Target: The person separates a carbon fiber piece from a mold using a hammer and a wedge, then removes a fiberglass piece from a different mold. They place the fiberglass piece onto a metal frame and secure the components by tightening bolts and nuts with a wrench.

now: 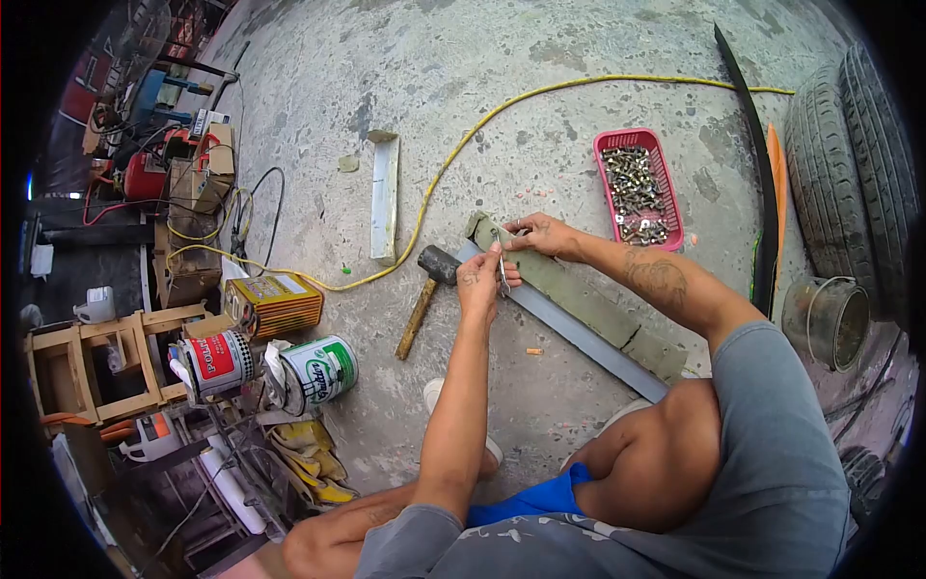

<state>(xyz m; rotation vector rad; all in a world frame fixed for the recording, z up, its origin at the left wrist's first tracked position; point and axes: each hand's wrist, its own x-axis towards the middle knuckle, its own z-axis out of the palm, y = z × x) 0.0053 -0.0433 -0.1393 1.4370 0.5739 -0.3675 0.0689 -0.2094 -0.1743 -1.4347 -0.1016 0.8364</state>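
My left hand [477, 277] is closed around a slim silver wrench [503, 274], held upright over the far end of a long metal channel. My right hand [542, 236] is beside it, fingertips pinched together near the wrench's top; whatever they grip is too small to make out. Under both hands runs the channel, with a dusty grey-green face [579, 301] and a smooth grey side [579, 335], lying diagonally on the floor. A hammer with a black head [440, 263] and wooden handle [416, 319] rests just left of my left hand.
A pink basket [675, 214] holds many bolts and nuts. A shorter metal channel [385, 198] lies further off. A yellow cord [453, 164] curves across the concrete. Paint cans [326, 372] and a yellow tin [275, 301] stand at left; tyres [830, 164] and a bucket [820, 323] at right.
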